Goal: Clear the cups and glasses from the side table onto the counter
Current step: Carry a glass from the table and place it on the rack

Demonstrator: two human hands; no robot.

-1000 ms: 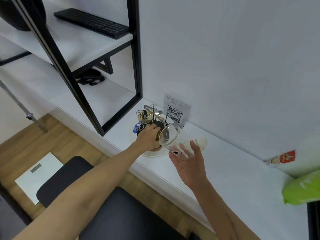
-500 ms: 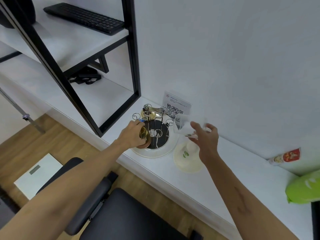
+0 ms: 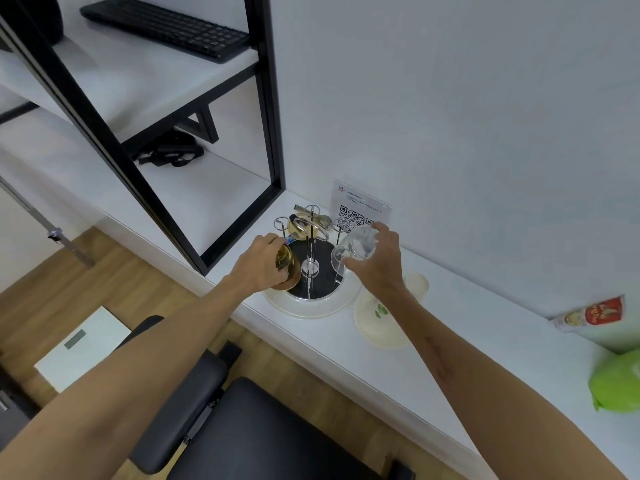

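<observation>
R hand (image 3: pixel 377 263) grips a clear glass (image 3: pixel 355 251), tilted mouth-down over the wire cup rack (image 3: pixel 311 258); L hand (image 3: pixel 263 263) wraps an amber glass (image 3: pixel 285 266) at the rack's near-left edge. Rack posts stand btwn the hands, QR card (image 3: pixel 356 211) just behind R fingers. White plate (image 3: pixel 379 322) and small white cup (image 3: pixel 417 284) lie under/right of R wrist on the counter (image 3: pixel 450 341).

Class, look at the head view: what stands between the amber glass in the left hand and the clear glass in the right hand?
Head view: the wire rack's centre post stands between the amber glass and the clear glass.
</observation>
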